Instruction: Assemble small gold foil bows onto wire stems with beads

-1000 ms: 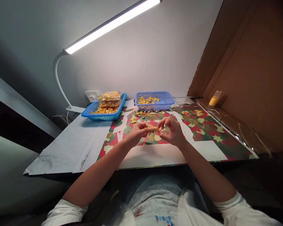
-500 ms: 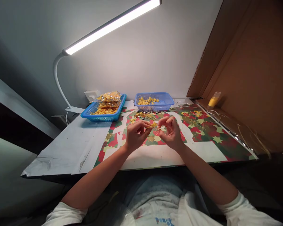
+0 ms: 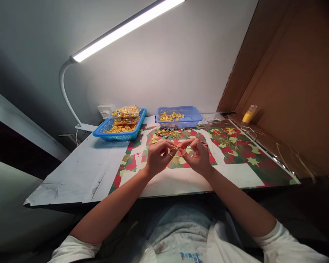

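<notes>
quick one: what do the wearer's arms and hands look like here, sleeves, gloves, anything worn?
Both hands, left hand and right hand, are bare: no gloves, and no rings or watch that I can make out. Forearms are uncovered. Short white sleeves end near the elbows, part of a white shirt with faint smudges and a small blue print.

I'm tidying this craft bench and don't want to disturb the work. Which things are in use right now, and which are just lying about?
In use:
left hand
right hand
gold loop with small bow, pinched between both hands

Lying about:
blue basket of packed bows
blue basket of loose bows
loose bows and beads on the mat
yellow bottle
desk lamp
</notes>
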Tool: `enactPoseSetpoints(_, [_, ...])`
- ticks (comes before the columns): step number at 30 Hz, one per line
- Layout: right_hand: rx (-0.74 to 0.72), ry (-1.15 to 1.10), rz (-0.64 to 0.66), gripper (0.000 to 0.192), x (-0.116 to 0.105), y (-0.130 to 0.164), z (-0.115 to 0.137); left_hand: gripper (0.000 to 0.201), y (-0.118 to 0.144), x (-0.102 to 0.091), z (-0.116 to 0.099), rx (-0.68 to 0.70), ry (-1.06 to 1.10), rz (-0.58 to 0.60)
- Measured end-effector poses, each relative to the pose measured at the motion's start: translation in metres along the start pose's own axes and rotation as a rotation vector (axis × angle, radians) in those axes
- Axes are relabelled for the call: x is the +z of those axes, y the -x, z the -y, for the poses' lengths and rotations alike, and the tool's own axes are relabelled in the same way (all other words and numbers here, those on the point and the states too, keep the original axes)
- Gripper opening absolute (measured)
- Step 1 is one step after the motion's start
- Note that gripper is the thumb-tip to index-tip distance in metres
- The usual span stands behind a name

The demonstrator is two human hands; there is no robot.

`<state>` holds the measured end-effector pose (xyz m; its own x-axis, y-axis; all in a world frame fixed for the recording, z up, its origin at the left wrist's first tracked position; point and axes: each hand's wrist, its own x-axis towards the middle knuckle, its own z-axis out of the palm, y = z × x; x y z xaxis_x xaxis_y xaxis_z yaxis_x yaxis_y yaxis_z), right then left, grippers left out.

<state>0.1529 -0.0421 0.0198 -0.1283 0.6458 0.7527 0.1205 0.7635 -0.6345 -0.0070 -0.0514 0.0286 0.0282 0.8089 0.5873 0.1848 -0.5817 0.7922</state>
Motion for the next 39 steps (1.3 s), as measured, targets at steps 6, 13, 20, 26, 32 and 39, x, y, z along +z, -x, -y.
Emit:
enactPoseSetpoints(6, [0.171, -0.111, 0.033, 0.034, 0.001, -0.002, -0.005, 0.036, -0.009, -0.002, 0.009, -0.368, 0.287, 0.146])
enactPoseSetpoints(13, [0.234, -0.159, 0.016, 0.031, 0.001, -0.003, -0.005, 0.033, -0.009, -0.004, 0.024, -0.494, 0.424, 0.153])
enactPoseSetpoints(20, [0.276, -0.193, 0.027, 0.03, 0.001, -0.003, -0.005, 0.031, -0.008, -0.002, 0.026, -0.512, 0.395, 0.133])
enactPoseSetpoints(26, [0.281, -0.125, 0.097, 0.022, 0.003, -0.003, -0.006, 0.032, -0.008, 0.0, 0.018, -0.477, 0.338, 0.104])
enactPoseSetpoints(32, [0.247, -0.097, 0.12, 0.024, 0.005, -0.003, -0.009, 0.031, -0.006, 0.002, 0.011, -0.41, 0.281, 0.102])
enactPoseSetpoints(39, [0.24, -0.063, 0.119, 0.023, 0.005, -0.002, -0.011, 0.031, -0.005, 0.003, 0.01, -0.35, 0.321, 0.113])
